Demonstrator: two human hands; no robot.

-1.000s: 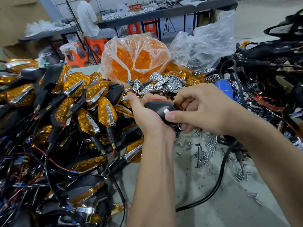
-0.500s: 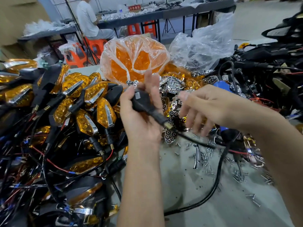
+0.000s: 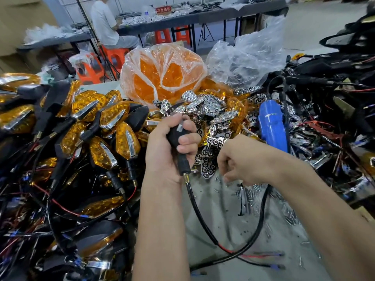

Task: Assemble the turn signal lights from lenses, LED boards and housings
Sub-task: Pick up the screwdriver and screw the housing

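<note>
My left hand [image 3: 172, 147] grips a black turn signal housing [image 3: 176, 136] upright, its rubber stem [image 3: 183, 165] pointing down and its black cable [image 3: 203, 218] trailing onto the table. My right hand [image 3: 241, 161] hovers low over the loose screws [image 3: 249, 191], fingers curled down with their tips hidden; whether they pinch a screw I cannot tell. Chrome reflector pieces [image 3: 209, 106] lie heaped just beyond both hands. A clear bag of amber lenses [image 3: 162, 76] stands behind them.
A big pile of finished amber-and-black lights [image 3: 85, 126] with wires fills the left. A blue electric screwdriver [image 3: 273, 126] lies at the right among black housings and cables [image 3: 334, 82]. A person sits at a far table [image 3: 203, 15].
My left hand turned the housing from flat to upright and closed round it. My right hand let go of it and dropped to the screws on the table.
</note>
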